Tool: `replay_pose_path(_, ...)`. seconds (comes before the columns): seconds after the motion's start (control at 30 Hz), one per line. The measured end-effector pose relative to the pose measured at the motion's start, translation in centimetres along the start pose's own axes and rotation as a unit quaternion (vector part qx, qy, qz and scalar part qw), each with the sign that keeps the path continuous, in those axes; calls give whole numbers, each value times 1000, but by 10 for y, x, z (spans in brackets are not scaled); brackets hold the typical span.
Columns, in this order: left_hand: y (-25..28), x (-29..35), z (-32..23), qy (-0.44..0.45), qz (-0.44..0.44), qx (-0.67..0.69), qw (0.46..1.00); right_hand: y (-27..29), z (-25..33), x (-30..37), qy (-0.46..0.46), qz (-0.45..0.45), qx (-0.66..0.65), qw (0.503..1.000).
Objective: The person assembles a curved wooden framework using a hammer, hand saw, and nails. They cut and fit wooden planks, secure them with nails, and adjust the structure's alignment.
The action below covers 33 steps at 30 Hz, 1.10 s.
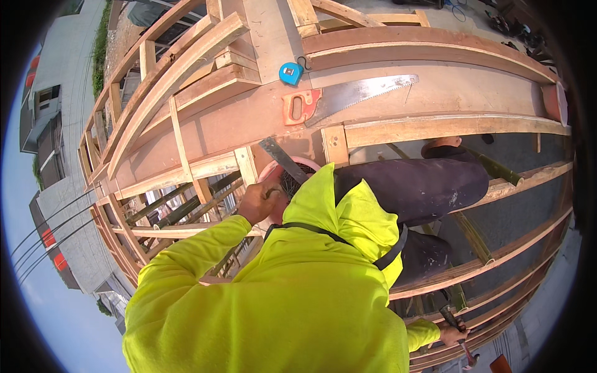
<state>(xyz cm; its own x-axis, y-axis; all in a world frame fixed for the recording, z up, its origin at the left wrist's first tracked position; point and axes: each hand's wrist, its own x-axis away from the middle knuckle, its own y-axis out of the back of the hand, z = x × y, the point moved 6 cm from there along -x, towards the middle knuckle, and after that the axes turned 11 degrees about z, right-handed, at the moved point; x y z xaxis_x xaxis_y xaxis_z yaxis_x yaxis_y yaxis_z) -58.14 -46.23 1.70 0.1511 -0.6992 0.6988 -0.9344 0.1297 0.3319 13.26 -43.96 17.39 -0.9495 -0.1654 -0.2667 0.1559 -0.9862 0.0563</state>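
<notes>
My left hand point(260, 200) is at the side of a reddish round tub point(271, 168), its fingers curled together; whatever they hold is hidden. Thin dark pieces that look like nails point(290, 184) lie in the tub, partly covered by my yellow hood. A dark flat metal bar point(281, 158) slants across the tub's rim. Far to the lower right, my right hand point(453, 333) is closed around a hammer point(469, 357), its head pointing down past the timber slats. A handsaw point(354, 96) with a red-orange handle lies on the board ahead, next to a blue tape measure point(291, 73).
Timber framing point(435, 127) surrounds me, with open gaps between the beams. Bamboo poles point(476, 239) cross below on the right. A second reddish container point(555, 102) stands at the board's far right end. Roofs and overhead wires show at the left.
</notes>
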Motion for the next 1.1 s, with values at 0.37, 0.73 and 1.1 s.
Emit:
replay_pose_path(0.37, -84, -83, 137, 127, -213, -48, 968, -156, 41, 23, 49, 302, 8, 952)
replay_pose_path(0.73, -80, -95, 110, 138, -233, -68, 960, -127, 80, 72, 125, 344, 64, 928)
replay_pose_path(1.1, -36, 23, 49, -23, -143, 258, 955, -134, 39, 82, 40, 353, -53, 933)
